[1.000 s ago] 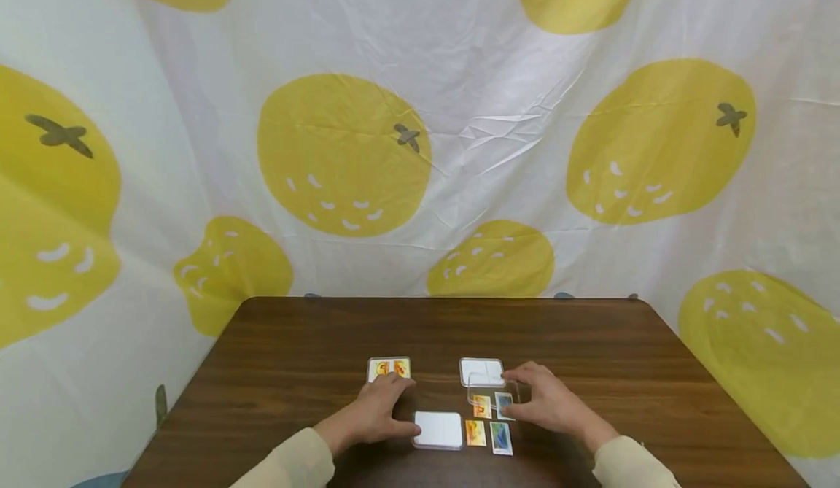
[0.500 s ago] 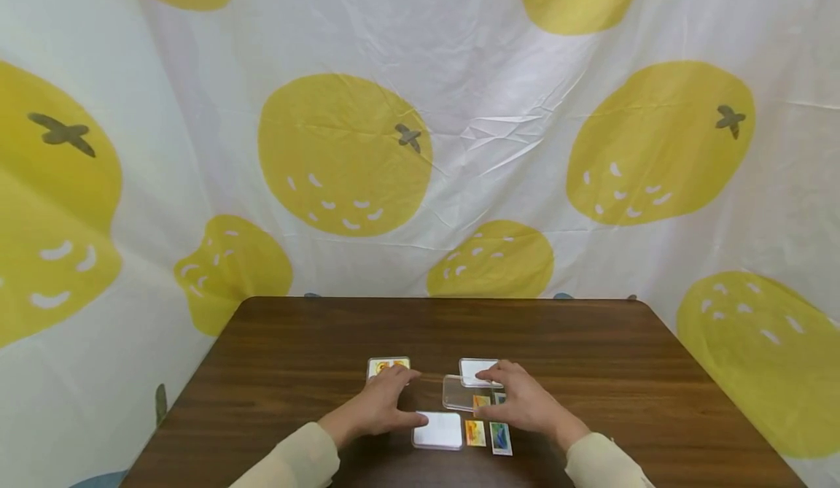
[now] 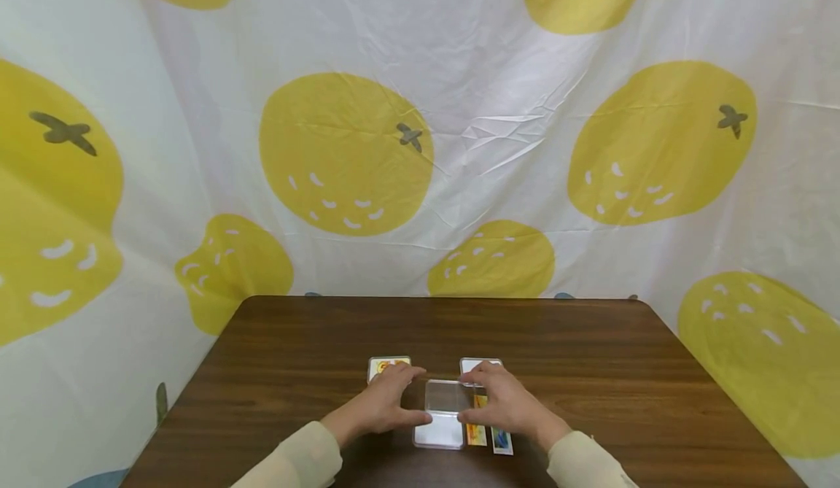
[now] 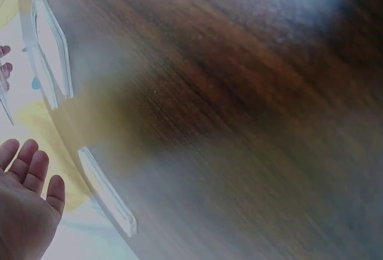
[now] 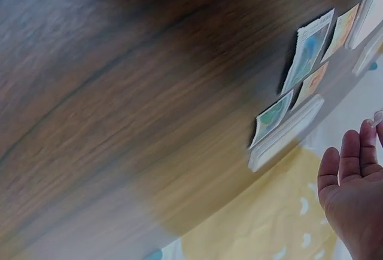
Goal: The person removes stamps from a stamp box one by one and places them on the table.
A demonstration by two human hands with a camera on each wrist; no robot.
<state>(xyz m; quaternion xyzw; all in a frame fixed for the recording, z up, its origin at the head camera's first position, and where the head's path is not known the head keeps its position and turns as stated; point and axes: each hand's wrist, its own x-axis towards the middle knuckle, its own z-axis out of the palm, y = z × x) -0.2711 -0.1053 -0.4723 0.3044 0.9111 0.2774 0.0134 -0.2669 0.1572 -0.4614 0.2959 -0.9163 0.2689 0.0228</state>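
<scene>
At far left, a case (image 3: 373,372) bearing yellow pictures is recorded on the table (image 3: 341,327), partly hidden by the left hand (image 3: 386,405). The fingers of that hand are loosely extended, with nothing gripped; whether the clear cover is touched by its thumb cannot be told. A near case (image 3: 437,433) with a white face is found at centre. Above it in the head view, the clear cover (image 3: 448,396) is pinched at its right side by the right hand (image 3: 502,400). Since half a second earlier, the cover has been carried leftward, away from the cards; it is judged to have been brought within reach of both hands. A far case (image 3: 469,365), yellow cards (image 3: 477,437) and blue-green cards (image 3: 502,442) are noted at right, partly obscured by the right hand
</scene>
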